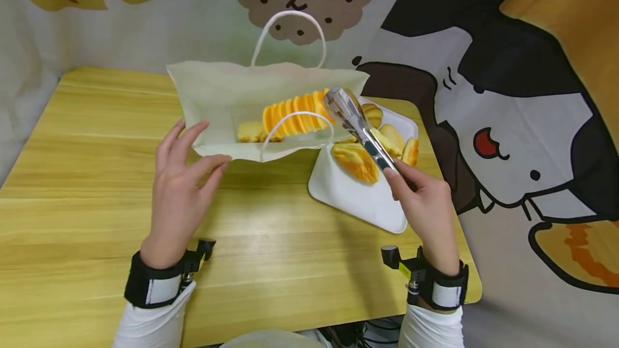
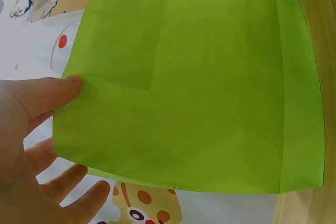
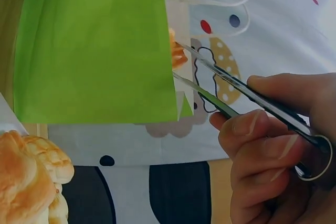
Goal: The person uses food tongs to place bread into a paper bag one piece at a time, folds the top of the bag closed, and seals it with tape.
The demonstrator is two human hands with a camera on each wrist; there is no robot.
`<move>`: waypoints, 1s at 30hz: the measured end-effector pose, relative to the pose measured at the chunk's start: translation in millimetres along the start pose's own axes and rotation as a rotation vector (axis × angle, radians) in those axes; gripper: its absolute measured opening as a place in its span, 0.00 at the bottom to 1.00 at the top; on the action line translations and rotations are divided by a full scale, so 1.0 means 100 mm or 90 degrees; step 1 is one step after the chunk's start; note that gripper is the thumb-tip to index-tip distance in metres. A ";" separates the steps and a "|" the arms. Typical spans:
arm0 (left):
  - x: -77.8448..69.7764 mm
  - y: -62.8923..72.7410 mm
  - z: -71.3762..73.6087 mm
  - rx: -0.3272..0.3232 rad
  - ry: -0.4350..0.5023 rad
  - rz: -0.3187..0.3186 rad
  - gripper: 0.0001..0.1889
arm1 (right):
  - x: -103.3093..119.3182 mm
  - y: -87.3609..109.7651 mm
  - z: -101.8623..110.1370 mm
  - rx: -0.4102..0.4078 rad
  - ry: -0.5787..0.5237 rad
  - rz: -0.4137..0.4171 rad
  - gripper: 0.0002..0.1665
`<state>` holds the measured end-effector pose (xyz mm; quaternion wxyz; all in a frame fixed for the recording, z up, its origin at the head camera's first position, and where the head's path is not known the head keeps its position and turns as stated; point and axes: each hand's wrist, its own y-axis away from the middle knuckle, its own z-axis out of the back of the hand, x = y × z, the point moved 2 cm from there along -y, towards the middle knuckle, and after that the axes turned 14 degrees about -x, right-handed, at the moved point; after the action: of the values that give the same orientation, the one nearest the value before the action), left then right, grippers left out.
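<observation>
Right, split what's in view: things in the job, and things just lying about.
In the job:
bag, pinched by left hand
tongs, in right hand
orange loaf, at the tongs' tips
tray and its breads

Just there:
printed cloth
cables, below the table

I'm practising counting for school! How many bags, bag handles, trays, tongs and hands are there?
Bag: 1
Bag handles: 2, far handle and near handle
Tray: 1
Tongs: 1 pair
Hands: 2, left hand and right hand
Total: 7, counting the tongs as one
</observation>
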<state>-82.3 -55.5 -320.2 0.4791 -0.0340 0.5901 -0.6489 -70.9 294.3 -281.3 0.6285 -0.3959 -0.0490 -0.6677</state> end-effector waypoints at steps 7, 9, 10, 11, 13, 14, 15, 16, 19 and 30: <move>-0.03 -0.02 0.00 0.002 -0.002 0.000 0.06 | 0.03 -0.02 -0.07 0.017 0.021 0.020 0.20; -0.04 -0.02 0.00 0.002 -0.002 -0.001 0.06 | 0.03 -0.02 -0.08 0.027 0.022 0.000 0.21; -0.04 -0.02 -0.01 0.003 -0.002 -0.002 0.06 | 0.03 -0.02 -0.08 0.029 0.019 -0.009 0.22; -0.04 -0.02 -0.01 0.003 -0.003 -0.002 0.06 | 0.03 -0.02 -0.08 0.028 0.017 -0.018 0.23; -0.05 -0.02 -0.01 0.003 -0.005 -0.002 0.06 | 0.02 -0.02 -0.07 0.024 0.010 -0.033 0.24; -0.05 -0.02 0.00 0.003 -0.006 -0.001 0.06 | 0.02 -0.02 -0.06 0.023 0.007 -0.039 0.24; -0.05 -0.03 0.00 0.003 -0.007 0.000 0.06 | 0.02 -0.02 -0.06 0.023 0.005 -0.043 0.24; -0.05 -0.03 0.00 0.003 -0.008 0.001 0.06 | 0.02 -0.02 -0.05 0.023 0.001 -0.046 0.24; -0.05 -0.03 0.00 0.005 -0.009 0.004 0.06 | 0.01 -0.01 -0.04 0.022 -0.010 -0.052 0.23; -0.02 -0.01 -0.02 0.010 -0.021 0.010 0.06 | -0.09 0.05 0.05 -0.041 -0.102 -0.097 0.15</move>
<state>-82.9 -52.8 -319.1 0.4943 -0.0364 0.5775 -0.6488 -65.1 303.5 -285.5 0.5567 -0.4634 -0.1076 -0.6810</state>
